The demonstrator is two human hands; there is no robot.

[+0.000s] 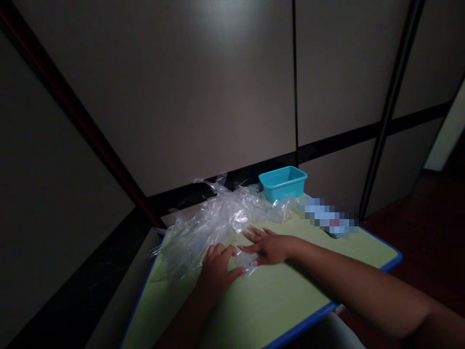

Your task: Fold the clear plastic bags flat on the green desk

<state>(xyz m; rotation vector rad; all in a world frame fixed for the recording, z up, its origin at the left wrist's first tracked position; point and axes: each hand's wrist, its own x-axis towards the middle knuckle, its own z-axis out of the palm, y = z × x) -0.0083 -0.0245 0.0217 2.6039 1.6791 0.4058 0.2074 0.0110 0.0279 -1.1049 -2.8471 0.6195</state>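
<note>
A small piece of clear plastic, apparently a bag [247, 261], lies on the light green tabletop between my two hands. My right hand [271, 247] rests over its right side, palm down, fingers stretched and spread. At its left edge is my left hand [218, 269], with fingers bent and the thumb held apart, its tip touching the plastic. Whether the left fingers also press on the plastic is hard to see. Just beyond both hands spreads a loose heap of crumpled clear plastic bags [218, 218].
A turquoise plastic basket [285, 186] stands at the table's back edge. To its right lies a blurred-out flat object, perhaps a phone [329, 218]. The table [348, 257] has a blue rim and meets tall cabinet panels [225, 97] behind. Dark red floor shows at right.
</note>
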